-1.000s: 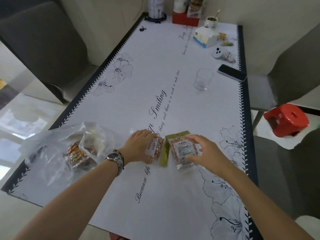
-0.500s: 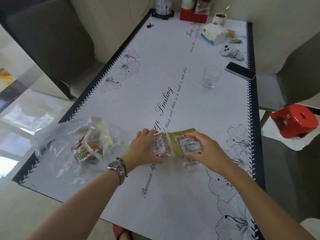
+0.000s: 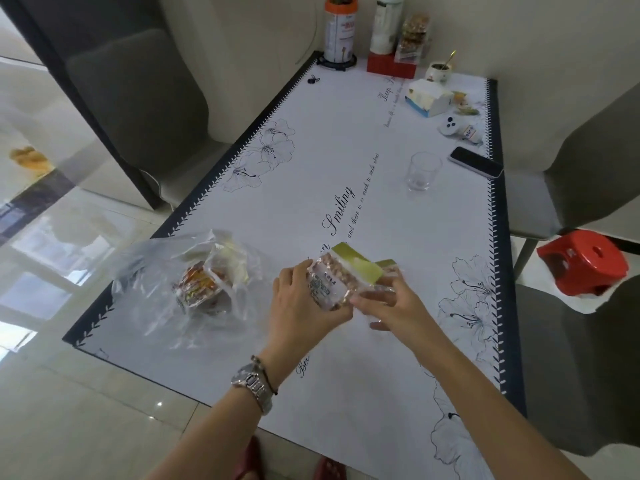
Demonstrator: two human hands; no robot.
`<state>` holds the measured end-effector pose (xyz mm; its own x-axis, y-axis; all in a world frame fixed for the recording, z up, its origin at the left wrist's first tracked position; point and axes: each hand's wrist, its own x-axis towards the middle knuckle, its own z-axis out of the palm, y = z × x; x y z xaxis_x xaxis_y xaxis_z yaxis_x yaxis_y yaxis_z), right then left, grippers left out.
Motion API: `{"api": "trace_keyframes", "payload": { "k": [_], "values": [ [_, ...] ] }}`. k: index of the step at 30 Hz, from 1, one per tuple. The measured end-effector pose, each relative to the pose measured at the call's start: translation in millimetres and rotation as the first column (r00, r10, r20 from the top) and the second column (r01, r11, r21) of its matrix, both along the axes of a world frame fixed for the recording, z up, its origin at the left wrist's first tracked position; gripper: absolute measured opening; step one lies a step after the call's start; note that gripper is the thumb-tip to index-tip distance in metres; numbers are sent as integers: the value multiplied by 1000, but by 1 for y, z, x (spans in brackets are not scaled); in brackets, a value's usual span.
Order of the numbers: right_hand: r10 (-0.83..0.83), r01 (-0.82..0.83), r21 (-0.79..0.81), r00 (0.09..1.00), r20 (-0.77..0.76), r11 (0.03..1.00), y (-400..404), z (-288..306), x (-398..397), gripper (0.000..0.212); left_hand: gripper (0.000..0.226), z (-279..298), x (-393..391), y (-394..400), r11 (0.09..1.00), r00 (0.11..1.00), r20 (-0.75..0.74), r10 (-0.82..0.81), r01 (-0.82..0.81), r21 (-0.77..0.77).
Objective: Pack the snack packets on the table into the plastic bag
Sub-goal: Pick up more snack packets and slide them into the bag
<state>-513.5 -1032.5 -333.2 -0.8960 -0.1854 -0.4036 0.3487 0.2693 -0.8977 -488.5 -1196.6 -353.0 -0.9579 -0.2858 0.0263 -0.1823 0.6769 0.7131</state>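
Two clear snack packets with green headers are lifted off the table between my hands. My left hand (image 3: 301,306) grips the nearer nut packet (image 3: 329,282), tilted with its green top pointing away. My right hand (image 3: 391,303) holds the second packet (image 3: 386,271), mostly hidden behind the first one. The clear plastic bag (image 3: 166,271) lies crumpled on the table to the left of my hands, its mouth facing them, with an orange-red snack packet (image 3: 197,285) and other packets inside.
The white printed table (image 3: 346,174) has dark edges left and right. An empty glass (image 3: 422,171), a phone (image 3: 476,162), a tissue box (image 3: 427,98), jars and a cup stand at the far end. Grey chairs flank the table; a red stool (image 3: 585,261) sits right.
Both packets have been picked up from the table and brought together, overlapping, between my hands. My hands have closed in on each other. The camera view has shifted.
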Motion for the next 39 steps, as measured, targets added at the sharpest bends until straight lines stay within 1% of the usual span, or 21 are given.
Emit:
{"api": "trace_keyframes", "payload": {
  "k": [4,7,12,18,20,24,29,34,36,39],
  "values": [
    [0,-4,-60,998,-62,998,-14,5,14,44,93,3,17,2,995,996,-29,80,-78,66],
    [19,-28,-112,996,-84,993,-23,8,21,37,92,4,27,2,989,992,-23,124,-122,89],
    [19,-37,-185,995,-99,982,-38,9,29,40,93,3,38,-4,980,989,-7,146,-144,134],
    [-64,29,-219,986,-151,975,-44,7,31,46,109,10,52,-11,987,997,-15,77,-74,144],
    [-85,44,-222,980,-178,974,-45,6,31,49,112,11,56,-13,986,997,-23,67,-63,158],
    [-69,26,-216,978,-198,976,-49,6,32,51,106,9,64,-17,986,998,-40,54,-47,163],
    [0,-43,-186,974,-226,982,-63,8,37,62,104,13,76,-32,987,996,-52,71,-63,145],
    [106,-150,-161,963,-249,975,-87,13,42,61,94,20,100,-63,976,995,-22,94,-88,197],
    [154,-198,-155,954,-258,968,-99,16,44,60,88,23,113,-82,978,993,-7,119,-116,173],
    [207,-253,-186,949,-237,949,-119,19,49,58,73,24,132,-115,982,985,-23,171,-169,79]
  ]
}}
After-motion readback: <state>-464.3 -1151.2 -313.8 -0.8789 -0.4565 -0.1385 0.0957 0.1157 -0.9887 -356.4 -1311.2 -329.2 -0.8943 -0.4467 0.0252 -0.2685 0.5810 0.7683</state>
